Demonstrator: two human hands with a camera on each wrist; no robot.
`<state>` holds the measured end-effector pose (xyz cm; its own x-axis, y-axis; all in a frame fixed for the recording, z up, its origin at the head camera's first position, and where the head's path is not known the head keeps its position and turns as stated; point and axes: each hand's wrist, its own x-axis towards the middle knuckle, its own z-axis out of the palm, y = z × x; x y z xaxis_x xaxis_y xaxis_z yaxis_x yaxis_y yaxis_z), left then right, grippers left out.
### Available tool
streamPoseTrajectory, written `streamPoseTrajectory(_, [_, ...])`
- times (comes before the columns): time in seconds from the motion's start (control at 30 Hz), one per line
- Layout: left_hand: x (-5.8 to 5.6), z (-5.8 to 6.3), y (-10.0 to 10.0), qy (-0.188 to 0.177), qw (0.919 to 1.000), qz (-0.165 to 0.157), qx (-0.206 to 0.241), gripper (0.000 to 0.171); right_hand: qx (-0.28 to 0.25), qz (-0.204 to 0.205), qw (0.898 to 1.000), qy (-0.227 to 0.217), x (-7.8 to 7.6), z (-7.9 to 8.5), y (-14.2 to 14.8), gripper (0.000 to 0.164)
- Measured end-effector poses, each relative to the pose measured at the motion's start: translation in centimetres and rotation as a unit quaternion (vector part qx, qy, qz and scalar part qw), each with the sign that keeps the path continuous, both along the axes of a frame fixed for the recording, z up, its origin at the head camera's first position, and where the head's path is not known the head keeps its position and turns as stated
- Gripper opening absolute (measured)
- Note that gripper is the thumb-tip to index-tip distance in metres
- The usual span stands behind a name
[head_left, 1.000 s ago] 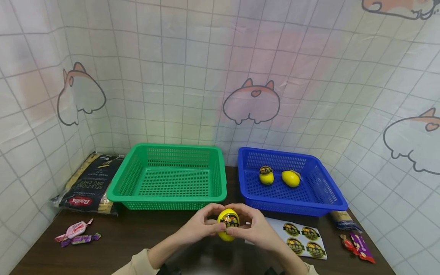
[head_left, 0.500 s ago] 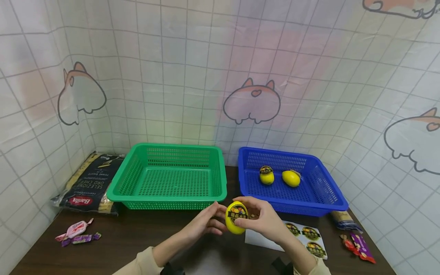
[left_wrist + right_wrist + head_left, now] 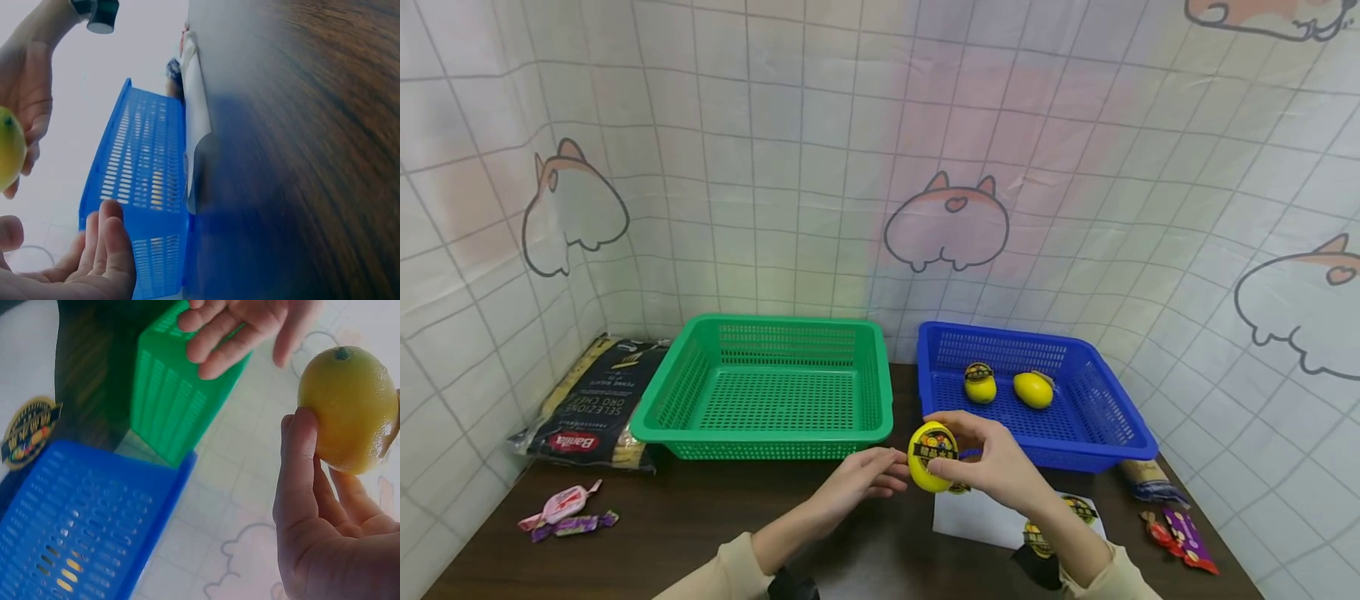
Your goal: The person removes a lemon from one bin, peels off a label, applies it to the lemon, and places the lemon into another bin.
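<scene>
My right hand (image 3: 996, 462) grips a yellow lemon (image 3: 925, 471) between thumb and fingers, raised in front of the blue basket. A round black label sticker (image 3: 936, 446) is on the side of the lemon facing the head camera. In the right wrist view the lemon (image 3: 347, 406) shows its bare side and stem end. Just left of it, my left hand (image 3: 863, 485) holds nothing, its fingers extended toward the lemon. Inside the blue basket (image 3: 1037, 450) lie two more lemons: one with a sticker (image 3: 980, 385), the other mostly plain yellow (image 3: 1033, 389).
A green basket (image 3: 760, 435) stands left of the blue one. Under my right forearm lies a white sticker sheet (image 3: 973, 518). A pasta bag (image 3: 598, 408) and wrapped candies (image 3: 567, 504) are at the left; more candies (image 3: 1187, 537) and a small packet (image 3: 1152, 483) at the right.
My left hand has let go of the lemon and opened. My right hand has carried the lemon up and to the right, toward the blue basket.
</scene>
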<state>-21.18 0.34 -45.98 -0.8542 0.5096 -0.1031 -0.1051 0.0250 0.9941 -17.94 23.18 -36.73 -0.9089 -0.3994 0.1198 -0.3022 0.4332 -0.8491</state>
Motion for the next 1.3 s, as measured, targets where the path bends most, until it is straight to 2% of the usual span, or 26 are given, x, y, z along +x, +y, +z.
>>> streamPoseTrajectory(0.2, [-0.3,-0.1,0.8,-0.006,1.0,0.003,0.006,0.074,0.006,-0.013,1.0,0.002,-0.7,0.8,0.6,0.05])
streamPoseTrajectory(0.4, [-0.8,-0.3,1.7,-0.01,0.9998,0.007,0.017,0.063,0.016,-0.026,0.999,0.01,-2.0,1.4,1.1,0.05])
streamPoseTrajectory(0.67, [-1.1,-0.4,2.6,0.0,0.9995,0.012,0.03,0.06,-0.007,-0.042,0.999,0.03,-4.5,2.3,1.7,0.052])
streamPoseTrajectory(0.9, [-1.6,-0.2,3.6,-0.004,0.999,0.021,0.039,0.063,0.039,-0.066,0.995,0.061,-6.0,3.5,2.5,0.054])
streamPoseTrajectory(1.2, [-1.9,-0.4,5.2,-0.017,0.9968,0.035,0.071,0.053,0.042,-0.107,0.992,0.049,-8.1,4.8,3.2,0.058])
streamPoseTrajectory(1.3, [-2.0,-0.5,5.7,-0.018,0.9958,0.041,0.08,0.049,0.03,-0.112,0.993,0.03,-8.9,5.0,3.4,0.058])
